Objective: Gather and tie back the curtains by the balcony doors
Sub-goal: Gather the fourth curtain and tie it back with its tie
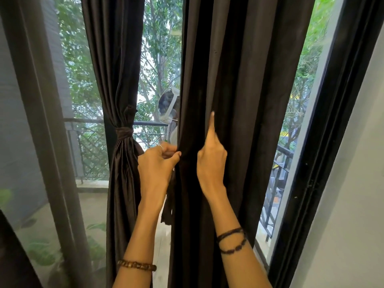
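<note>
Figure: Gathering the second curtain at the balcony doors. The person stood facing the glass, both arms raised to the right-hand curtain point(239, 100), a dark panel that hung loose and full-width between the centre gap and the black door frame point(324, 142). The left hand point(156, 163) pinched the curtain's inner edge between thumb and curled fingers, with a ring visible on one finger. A narrow dark strip point(169, 204), probably the tie-back, hung below that hand; whether the hand held it as well could not be told. The right hand point(212, 161) lay against the folds with its index finger extended upward along a pleat and the other fingers curled into the cloth, apparently bunching it. The left-hand curtain point(122, 100) was already drawn in and bound at mid-height by a knotted band point(124, 133). Beyond the glass, a balcony railing point(145, 123) and trees were visible.

Risks, as judged from this stage: only the inner folds were collected, so the outer pleats near the frame could have escaped the bundle if the tie went on too soon. The smooth fabric could have slid from a light pinch. The hanging strip could have dropped if the left hand had shifted its grip.
</note>
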